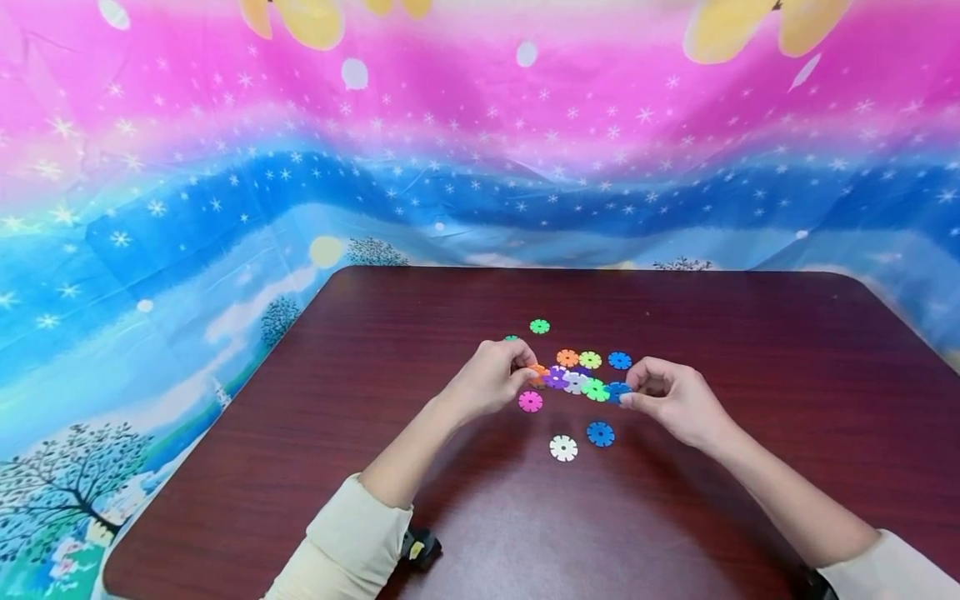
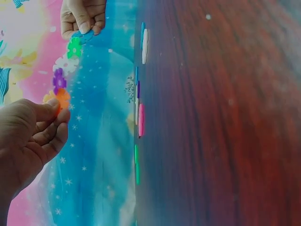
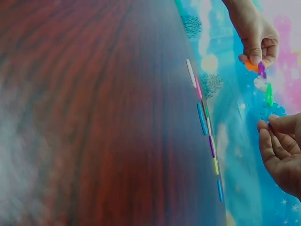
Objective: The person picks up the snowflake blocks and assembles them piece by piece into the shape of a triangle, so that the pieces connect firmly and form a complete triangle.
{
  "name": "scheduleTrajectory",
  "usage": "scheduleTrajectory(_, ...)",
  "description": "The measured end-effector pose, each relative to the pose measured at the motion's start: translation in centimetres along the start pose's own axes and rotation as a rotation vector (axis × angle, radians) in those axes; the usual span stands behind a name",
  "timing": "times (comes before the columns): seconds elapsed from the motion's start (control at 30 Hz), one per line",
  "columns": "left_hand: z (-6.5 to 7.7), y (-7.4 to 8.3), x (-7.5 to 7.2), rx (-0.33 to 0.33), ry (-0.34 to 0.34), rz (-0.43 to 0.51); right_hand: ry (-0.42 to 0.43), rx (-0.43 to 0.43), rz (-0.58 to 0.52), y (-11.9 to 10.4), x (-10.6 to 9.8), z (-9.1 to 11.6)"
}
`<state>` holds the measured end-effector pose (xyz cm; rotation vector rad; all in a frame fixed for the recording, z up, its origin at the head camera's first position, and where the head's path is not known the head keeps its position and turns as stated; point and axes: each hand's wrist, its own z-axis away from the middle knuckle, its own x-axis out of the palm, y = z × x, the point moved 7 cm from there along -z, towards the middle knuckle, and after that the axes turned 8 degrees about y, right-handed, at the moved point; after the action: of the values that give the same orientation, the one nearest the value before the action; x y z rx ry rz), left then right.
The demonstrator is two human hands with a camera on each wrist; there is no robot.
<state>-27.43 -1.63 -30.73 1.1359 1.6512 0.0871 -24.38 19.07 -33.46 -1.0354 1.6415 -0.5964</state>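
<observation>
The left hand (image 1: 487, 382) is pinching the orange end disc (image 1: 537, 377); the right hand (image 1: 681, 403), the blue end disc (image 1: 618, 392); between them, the chain of notched discs (image 1: 575, 382) is hanging above the table (image 1: 712, 321); it is probably feeling light and stiff, but weak at the joints; the end rims are offering good hold.

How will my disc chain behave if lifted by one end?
The disc chain is probably stiff, spanning left hand to right hand without visible sag. It's pinched only at its ends, so likely light. Its notched joints might pop apart.
</observation>
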Motion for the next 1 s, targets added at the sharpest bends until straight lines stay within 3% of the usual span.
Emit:
scheduleTrajectory(0.3,-0.3,0.0,0.1,0.0,0.014,-0.022,-0.028,0.051,-0.028,0.2,-0.1,-0.3)
scheduleTrajectory(0.53,-0.2,-0.3,-1.1,-0.031,0.065,0.033,-0.15,0.067,-0.051,0.3,-1.0,-2.0)
scheduleTrajectory(0.8,0.1,-1.0,-2.5,-0.068,0.09,0.019,-0.207,0.018,0.268,3.4,-1.5,-6.0)
scheduleTrajectory(1.0,0.2,-1.1,-2.9,-0.057,0.106,0.049,-0.247,0.03,0.398,5.5,-0.4,-7.9)
